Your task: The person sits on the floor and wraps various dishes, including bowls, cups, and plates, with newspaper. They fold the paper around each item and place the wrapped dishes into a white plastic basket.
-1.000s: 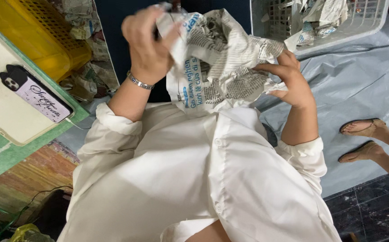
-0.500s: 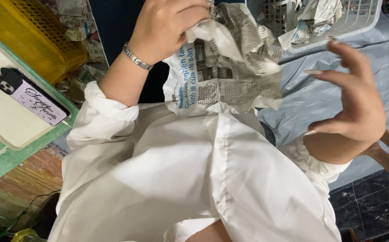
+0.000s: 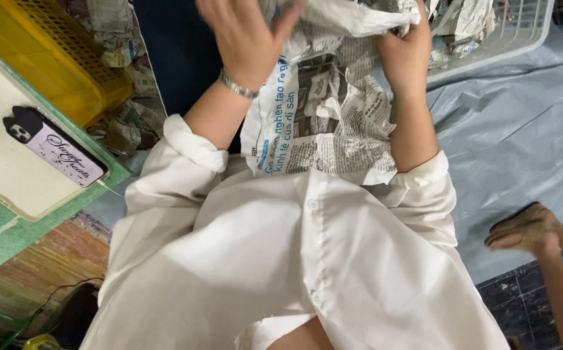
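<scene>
Newspaper sheet (image 3: 323,110), crumpled, held up in front of the chest above a white shirt (image 3: 281,259). Left hand (image 3: 246,35) lies against its upper left, fingers spread, grip not discernible. Right hand (image 3: 406,55) is closed on its upper right edge. Grey tarp (image 3: 508,123) to the right; yellow basket (image 3: 48,58) to the left.

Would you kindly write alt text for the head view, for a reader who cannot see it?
Seen from above, a person in a white shirt holds a crumpled newspaper sheet with the left hand and right hand. A yellow basket and a phone lie left; a white basket stands on a grey tarp right.
</scene>
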